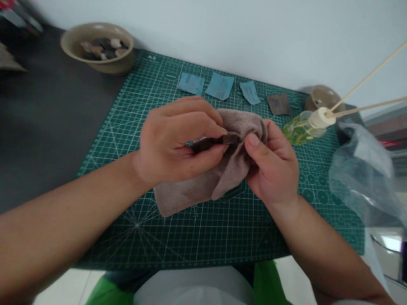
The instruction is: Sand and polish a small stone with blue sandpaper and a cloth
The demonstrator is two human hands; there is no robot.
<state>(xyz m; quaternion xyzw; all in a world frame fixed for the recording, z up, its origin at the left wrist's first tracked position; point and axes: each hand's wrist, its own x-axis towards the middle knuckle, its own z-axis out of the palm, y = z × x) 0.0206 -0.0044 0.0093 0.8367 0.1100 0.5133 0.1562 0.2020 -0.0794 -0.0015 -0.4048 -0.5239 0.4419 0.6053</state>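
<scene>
Two hands at work over the green mat [178, 248], and the left hand [165, 140] has its fingers pinched narrow on a dark piece [231, 138], right in the middle, up against the folds of a cloth [187, 195]. Over to the right hand [276, 165]: fingers closed on that same cloth, thumb on top, bunching it beside the piece, while a loose corner spreads below the left hand.

Up at the far left, on the dark counter [47, 127], sits a wide bowl [122, 65], and it's got a heap of stones [104, 48] inside, some dark, some pale, well below the rim. Across to the far right, a small bowl [324, 97] behind the bottle [299, 127]; can't make out what it holds. That bottle shows yellow and green, with two sticks [369, 78] rising from its white top. Beside it, a clear bag [359, 169], contents unclear, a whitish patch showing through. Along the mat's back edge, three blue sheets [190, 83], then one brown sheet [279, 104].
</scene>
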